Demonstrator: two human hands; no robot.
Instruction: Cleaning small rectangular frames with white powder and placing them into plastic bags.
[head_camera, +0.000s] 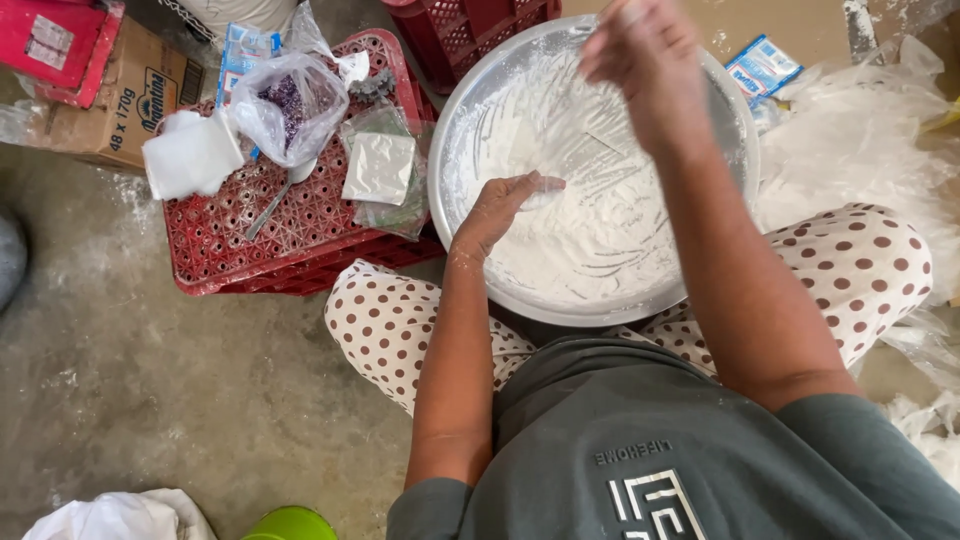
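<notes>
While the person sits on the floor, a big metal bowl (455, 150) of white flour (600, 230) stands between the knees. The left hand (505, 205) lies open on the flour. The right hand (645, 60) is raised above the bowl, blurred, so its grip cannot be told. A red crate (300, 215) with plastic bags (290, 100) stands just beside the bowl.

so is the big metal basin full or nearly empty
Partly filled: white flour covers the bottom of the basin, well below the rim, with bare streaked metal on the walls.

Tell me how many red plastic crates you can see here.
2: one upside-down red crate left of the metal basin, holding bags; another red crate at the top edge, partly cut off. Others may be hidden.
</notes>
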